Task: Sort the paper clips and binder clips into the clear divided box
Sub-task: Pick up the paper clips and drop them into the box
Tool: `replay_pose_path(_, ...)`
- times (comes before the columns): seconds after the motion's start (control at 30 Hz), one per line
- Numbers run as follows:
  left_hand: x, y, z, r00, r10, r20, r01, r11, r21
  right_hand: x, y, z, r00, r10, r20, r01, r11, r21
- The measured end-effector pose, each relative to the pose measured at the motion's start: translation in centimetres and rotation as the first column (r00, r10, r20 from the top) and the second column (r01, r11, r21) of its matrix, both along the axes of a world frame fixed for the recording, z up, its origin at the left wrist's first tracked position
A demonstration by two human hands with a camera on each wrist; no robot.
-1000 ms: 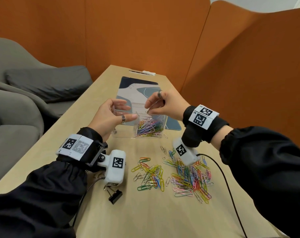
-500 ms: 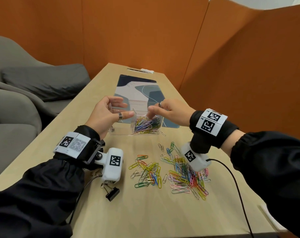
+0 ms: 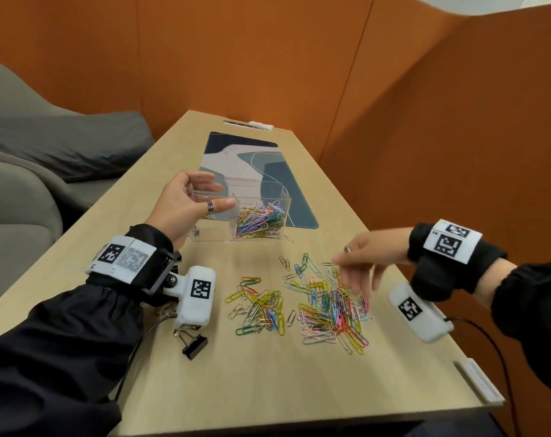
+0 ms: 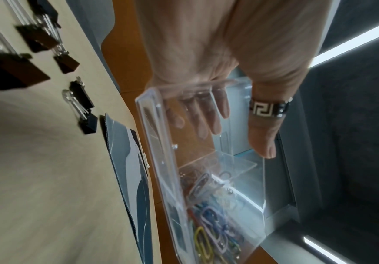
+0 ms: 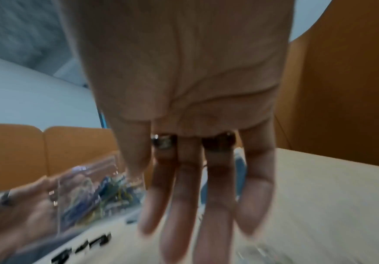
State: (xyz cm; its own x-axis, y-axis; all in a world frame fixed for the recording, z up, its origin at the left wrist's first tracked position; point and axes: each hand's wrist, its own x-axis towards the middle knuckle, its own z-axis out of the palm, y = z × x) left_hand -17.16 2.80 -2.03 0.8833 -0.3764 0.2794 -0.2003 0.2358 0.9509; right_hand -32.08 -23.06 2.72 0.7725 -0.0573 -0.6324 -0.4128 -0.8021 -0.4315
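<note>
The clear divided box (image 3: pixel 267 197) stands at the near edge of a patterned mat. Its right compartment holds coloured paper clips (image 3: pixel 261 220); its left compartment looks empty. My left hand (image 3: pixel 223 193) pinches the box's left end, ringed thumb on the near side and fingers behind the far wall. The left wrist view shows the same grip, left hand (image 4: pixel 233 141) on the box (image 4: pixel 161 160). My right hand (image 3: pixel 349 275) hovers with straight, spread fingers over the loose paper clip pile (image 3: pixel 331 307). It holds nothing, and the right hand (image 5: pixel 206 223) is blurred. A black binder clip (image 3: pixel 193 343) lies near my left wrist.
A second, smaller paper clip heap (image 3: pixel 258 305) lies left of the big pile. Several black binder clips (image 4: pixel 80 100) sit on the table by my left arm. The mat (image 3: pixel 252 159) lies behind the box. Orange partitions stand close behind and to the right, with a grey sofa (image 3: pixel 31 184) on the left.
My right hand has let go of the box and swung back and right to above the loose clip pile. My left hand keeps its grip on the box.
</note>
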Motion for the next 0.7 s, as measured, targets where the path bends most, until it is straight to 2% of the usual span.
replay_pose_path(0.1,0.0,-0.1,-0.1,1.0,0.0,-0.003,0.0,1.0,0.013,-1.8,-0.4,-1.8,0.974,0.064,-0.218,-0.053,0.997,0.056)
replay_pose_path(0.17,0.0,0.0,-0.1,1.0,0.0,-0.002,0.0,1.0,0.025,-2.5,-0.2,-2.8,0.954,0.106,-0.28,-0.078,0.991,0.111)
replay_pose_path(0.23,0.0,-0.1,-0.2,1.0,0.003,0.006,-0.004,0.999,0.04,-2.7,0.1,-3.4,0.952,0.125,-0.28,-0.092,0.987,0.131)
replay_pose_path(0.4,0.0,-0.1,-0.2,1.0,0.011,0.018,-0.012,0.999,0.044,-1.5,0.7,-3.3,0.993,0.061,-0.104,-0.05,0.993,0.105)
replay_pose_path(0.47,0.1,-0.1,-0.2,1.0,0.015,0.019,-0.016,0.999,0.048,-0.9,0.5,-2.7,0.999,-0.041,0.02,0.038,0.993,0.113)
replay_pose_path(0.53,0.3,0.0,-0.3,1.0,0.022,0.016,-0.022,0.999,0.047,-0.3,-0.3,-2.2,0.958,-0.2,0.205,0.191,0.98,0.064)
replay_pose_path(0.6,0.4,0.1,-0.3,1.0,0.025,0.015,-0.026,0.998,0.05,0.0,-1.5,-2.1,0.903,-0.28,0.326,0.323,0.943,-0.084)
replay_pose_path(0.67,0.5,0.0,-0.3,1.0,0.024,0.016,-0.025,0.998,0.055,-0.2,-2.4,-2.5,0.909,-0.293,0.296,0.379,0.877,-0.296)
replay_pose_path(0.7,0.5,0.0,-0.3,1.0,0.022,0.017,-0.023,0.998,0.054,-0.3,-2.7,-2.9,0.919,-0.312,0.242,0.383,0.857,-0.346)
